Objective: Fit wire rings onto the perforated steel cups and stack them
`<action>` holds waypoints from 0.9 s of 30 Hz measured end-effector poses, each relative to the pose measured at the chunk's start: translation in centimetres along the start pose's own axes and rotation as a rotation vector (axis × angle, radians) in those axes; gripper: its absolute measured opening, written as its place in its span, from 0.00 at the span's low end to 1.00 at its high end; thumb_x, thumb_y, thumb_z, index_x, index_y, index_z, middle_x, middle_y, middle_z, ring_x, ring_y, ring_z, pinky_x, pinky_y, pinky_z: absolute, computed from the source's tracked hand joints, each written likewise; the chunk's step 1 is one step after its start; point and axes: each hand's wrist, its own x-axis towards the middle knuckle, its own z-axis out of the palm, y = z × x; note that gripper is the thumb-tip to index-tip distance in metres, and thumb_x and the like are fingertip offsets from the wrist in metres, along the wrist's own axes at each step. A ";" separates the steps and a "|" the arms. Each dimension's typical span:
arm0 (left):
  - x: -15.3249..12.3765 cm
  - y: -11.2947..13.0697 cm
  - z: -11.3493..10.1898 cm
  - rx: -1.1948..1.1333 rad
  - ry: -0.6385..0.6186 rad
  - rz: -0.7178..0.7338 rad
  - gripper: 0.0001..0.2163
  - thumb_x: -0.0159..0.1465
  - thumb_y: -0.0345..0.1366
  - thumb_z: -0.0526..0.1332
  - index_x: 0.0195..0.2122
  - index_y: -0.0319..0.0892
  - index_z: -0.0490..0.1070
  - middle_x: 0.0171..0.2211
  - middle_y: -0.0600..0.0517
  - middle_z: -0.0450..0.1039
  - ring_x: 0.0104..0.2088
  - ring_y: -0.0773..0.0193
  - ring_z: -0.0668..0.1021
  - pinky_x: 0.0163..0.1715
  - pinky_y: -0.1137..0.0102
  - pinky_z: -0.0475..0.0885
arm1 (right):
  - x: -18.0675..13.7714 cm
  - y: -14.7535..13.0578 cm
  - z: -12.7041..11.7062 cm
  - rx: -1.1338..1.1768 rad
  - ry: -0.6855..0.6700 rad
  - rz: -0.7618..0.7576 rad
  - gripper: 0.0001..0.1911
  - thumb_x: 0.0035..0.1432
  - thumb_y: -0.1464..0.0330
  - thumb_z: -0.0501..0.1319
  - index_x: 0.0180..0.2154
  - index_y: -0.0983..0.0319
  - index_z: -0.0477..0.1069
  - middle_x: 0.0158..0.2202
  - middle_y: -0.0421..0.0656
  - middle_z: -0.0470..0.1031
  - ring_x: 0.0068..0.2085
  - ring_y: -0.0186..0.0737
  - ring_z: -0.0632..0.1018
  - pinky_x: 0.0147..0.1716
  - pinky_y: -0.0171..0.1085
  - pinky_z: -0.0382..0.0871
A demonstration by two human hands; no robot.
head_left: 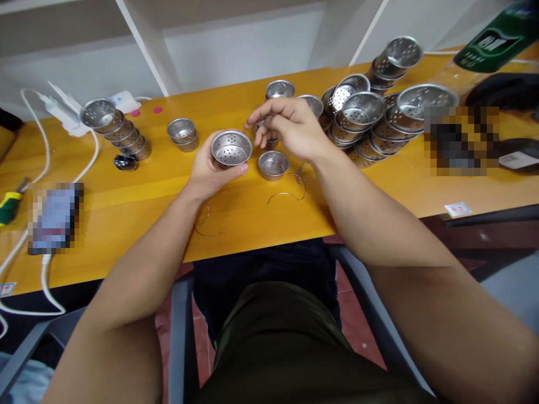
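Note:
My left hand [210,171] is wrapped round a small perforated steel strainer cup [231,148], held open side up just above the yellow table [138,191]. My right hand [286,130] hovers to the right of that cup with its fingers pinched together. What they pinch is too small to make out. Another steel cup [273,165] stands on the table under my right hand. Thin wire rings [290,193] lie beside it, and one more wire ring [207,224] lies near my left wrist.
A big heap of strainer cups [370,112] fills the right back of the table. A toppled stack of cups [122,134] lies at the left, with two nested cups [183,133] nearby. White cables [46,146], a screwdriver [10,202] and a green bottle [492,42] are around.

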 end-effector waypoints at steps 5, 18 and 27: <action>0.0 1.2 0.2 -0.002 -0.022 -0.028 0.46 0.57 0.60 0.94 0.71 0.51 0.80 0.66 0.42 0.88 0.62 0.43 0.92 0.65 0.51 0.91 | -0.2 0.4 1.4 0.125 -0.008 0.081 0.10 0.73 0.59 0.75 0.49 0.57 0.83 0.54 0.45 0.91 0.29 0.35 0.82 0.28 0.38 0.78; 0.2 1.9 0.3 -0.002 -0.019 -0.056 0.47 0.57 0.62 0.93 0.71 0.48 0.81 0.62 0.42 0.89 0.60 0.42 0.93 0.64 0.50 0.92 | -0.6 0.7 1.9 0.061 -0.044 0.038 0.13 0.78 0.56 0.73 0.54 0.57 0.85 0.57 0.48 0.90 0.35 0.38 0.83 0.32 0.39 0.82; 0.0 1.5 0.0 0.105 -0.044 -0.003 0.49 0.59 0.70 0.89 0.73 0.49 0.78 0.67 0.40 0.84 0.67 0.38 0.89 0.73 0.44 0.87 | -1.2 -0.3 0.0 -0.545 -0.039 -0.201 0.14 0.78 0.51 0.77 0.50 0.53 0.87 0.41 0.47 0.88 0.47 0.54 0.87 0.55 0.51 0.88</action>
